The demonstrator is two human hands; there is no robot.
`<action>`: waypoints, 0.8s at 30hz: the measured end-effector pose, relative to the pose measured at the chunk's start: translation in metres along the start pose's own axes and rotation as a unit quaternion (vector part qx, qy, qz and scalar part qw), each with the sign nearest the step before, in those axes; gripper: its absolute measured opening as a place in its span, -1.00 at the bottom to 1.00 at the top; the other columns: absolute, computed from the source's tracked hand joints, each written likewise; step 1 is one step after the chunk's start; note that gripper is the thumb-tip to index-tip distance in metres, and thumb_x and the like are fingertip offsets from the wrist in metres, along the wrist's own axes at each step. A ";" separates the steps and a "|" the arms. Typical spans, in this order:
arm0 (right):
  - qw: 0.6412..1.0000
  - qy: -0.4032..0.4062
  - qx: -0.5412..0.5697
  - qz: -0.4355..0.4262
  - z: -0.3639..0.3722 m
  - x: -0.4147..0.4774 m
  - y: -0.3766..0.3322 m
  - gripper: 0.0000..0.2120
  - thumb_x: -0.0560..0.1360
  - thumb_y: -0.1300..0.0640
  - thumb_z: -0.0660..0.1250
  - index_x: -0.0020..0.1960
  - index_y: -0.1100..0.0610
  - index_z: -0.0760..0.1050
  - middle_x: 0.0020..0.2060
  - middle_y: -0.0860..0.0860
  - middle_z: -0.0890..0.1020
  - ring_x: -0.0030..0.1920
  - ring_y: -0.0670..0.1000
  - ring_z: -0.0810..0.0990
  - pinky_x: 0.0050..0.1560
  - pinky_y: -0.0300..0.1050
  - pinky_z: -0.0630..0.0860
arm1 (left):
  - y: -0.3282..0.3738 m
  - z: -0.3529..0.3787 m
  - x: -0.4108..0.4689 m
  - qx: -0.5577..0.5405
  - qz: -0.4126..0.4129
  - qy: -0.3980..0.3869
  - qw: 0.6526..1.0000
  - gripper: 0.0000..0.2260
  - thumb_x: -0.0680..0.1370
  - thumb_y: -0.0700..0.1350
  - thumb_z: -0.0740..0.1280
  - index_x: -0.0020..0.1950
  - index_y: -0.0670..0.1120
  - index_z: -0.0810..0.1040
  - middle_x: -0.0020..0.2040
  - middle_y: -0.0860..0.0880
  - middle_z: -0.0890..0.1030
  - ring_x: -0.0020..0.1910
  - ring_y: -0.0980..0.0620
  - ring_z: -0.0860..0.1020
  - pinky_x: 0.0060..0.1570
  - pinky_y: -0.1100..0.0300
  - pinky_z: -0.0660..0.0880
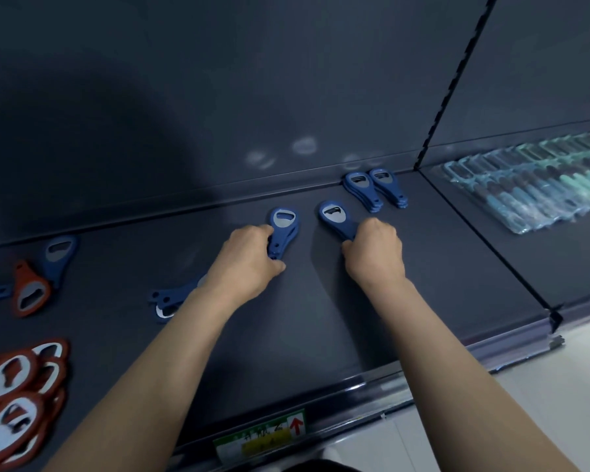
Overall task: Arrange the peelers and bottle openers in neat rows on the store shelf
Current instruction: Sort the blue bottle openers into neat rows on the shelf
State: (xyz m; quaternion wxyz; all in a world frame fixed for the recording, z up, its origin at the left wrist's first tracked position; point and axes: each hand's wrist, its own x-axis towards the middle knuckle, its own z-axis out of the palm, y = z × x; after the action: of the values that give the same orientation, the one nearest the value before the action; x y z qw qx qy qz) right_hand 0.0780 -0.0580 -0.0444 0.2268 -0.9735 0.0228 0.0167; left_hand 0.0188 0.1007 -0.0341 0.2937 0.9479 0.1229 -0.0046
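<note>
On the dark shelf [321,301], my left hand [249,258] grips the handles of a small stack of blue bottle openers [284,223]. My right hand [375,248] grips the handle of another blue bottle opener [334,214] just to the right. Behind them, at the back wall, two neat stacks of blue openers [375,190] lie side by side. More blue openers [169,299] lie partly hidden under my left forearm. A blue opener [59,255] and an orange one [31,291] lie at the left.
A pile of orange openers [17,393] sits at the front left corner. A slotted upright [457,76] divides this bay from the right one, where packaged teal and dark peelers [532,185] lie in rows. A price label [263,434] sits on the shelf's front edge.
</note>
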 end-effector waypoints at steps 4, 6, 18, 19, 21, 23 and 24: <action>1.000 0.008 0.010 -0.007 0.001 0.009 -0.001 -0.66 0.50 0.33 0.21 -0.38 0.16 0.16 -0.17 0.16 0.43 -0.17 0.14 0.41 -0.26 -0.11 0.31 | 0.004 0.008 0.005 -0.040 0.012 0.010 0.999 -0.52 0.40 -0.18 0.48 0.30 -0.12 0.48 0.00 -0.08 0.55 -0.04 -0.06 0.54 0.10 0.06 0.48; 1.000 0.018 0.020 -0.011 0.003 0.015 -0.001 -0.66 0.50 0.30 0.21 -0.38 0.17 0.15 -0.15 0.19 0.46 -0.11 0.18 0.48 -0.26 -0.09 0.32 | 0.005 0.014 0.008 -0.051 0.020 0.023 0.998 -0.45 0.41 -0.13 0.49 0.36 -0.05 0.43 0.05 -0.06 0.53 0.01 -0.02 0.52 0.11 0.13 0.45; 0.999 0.000 0.025 -0.036 0.000 0.036 0.002 -0.62 0.53 0.24 0.23 -0.38 0.16 0.14 -0.19 0.20 0.49 -0.20 0.13 0.43 -0.27 -0.10 0.33 | 0.018 0.039 0.026 -0.109 0.081 0.086 0.987 -0.63 0.43 -0.28 0.44 0.22 -0.14 0.55 0.05 0.08 0.40 -0.07 0.09 0.48 0.11 0.30 0.43; 0.999 0.002 0.023 -0.037 0.000 0.036 0.002 -0.65 0.54 0.22 0.23 -0.36 0.17 0.17 -0.15 0.21 0.52 -0.17 0.16 0.47 -0.27 -0.10 0.32 | 0.020 0.042 0.028 -0.109 0.086 0.094 0.986 -0.64 0.43 -0.28 0.44 0.22 -0.15 0.56 0.06 0.06 0.42 -0.07 0.09 0.49 0.12 0.28 0.44; 0.999 0.007 0.018 -0.046 0.001 0.037 0.002 -0.77 0.57 0.17 0.22 -0.24 0.21 0.31 -0.05 0.21 0.56 -0.06 0.21 0.54 -0.24 -0.10 0.32 | 0.022 0.045 0.033 -0.110 0.095 0.104 0.984 -0.67 0.44 -0.29 0.43 0.20 -0.17 0.57 0.07 0.02 0.45 -0.06 0.05 0.51 0.14 0.22 0.46; 0.998 0.011 0.013 -0.057 0.000 0.039 0.002 -0.84 0.58 0.14 0.20 -0.05 0.25 0.41 0.01 0.20 0.56 0.02 0.22 0.55 -0.22 -0.10 0.32 | 0.023 0.048 0.038 -0.106 0.107 0.116 0.982 -0.69 0.44 -0.29 0.43 0.18 -0.17 0.58 0.06 -0.01 0.48 -0.06 0.01 0.54 0.15 0.15 0.49; 0.998 0.011 0.009 -0.060 0.000 0.040 0.003 -0.82 0.59 0.12 0.20 0.00 0.26 0.42 0.02 0.20 0.57 0.04 0.22 0.55 -0.20 -0.09 0.33 | 0.023 0.049 0.040 -0.103 0.114 0.124 0.980 -0.70 0.44 -0.30 0.43 0.17 -0.18 0.59 0.04 -0.02 0.49 -0.06 0.00 0.54 0.14 0.11 0.50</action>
State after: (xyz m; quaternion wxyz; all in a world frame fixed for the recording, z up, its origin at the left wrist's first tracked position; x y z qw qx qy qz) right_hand 0.1180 -0.0618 -0.0475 0.2361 -0.9711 -0.0329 -0.0075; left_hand 0.0666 0.0639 -0.0654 0.3708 0.9136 0.0494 0.1595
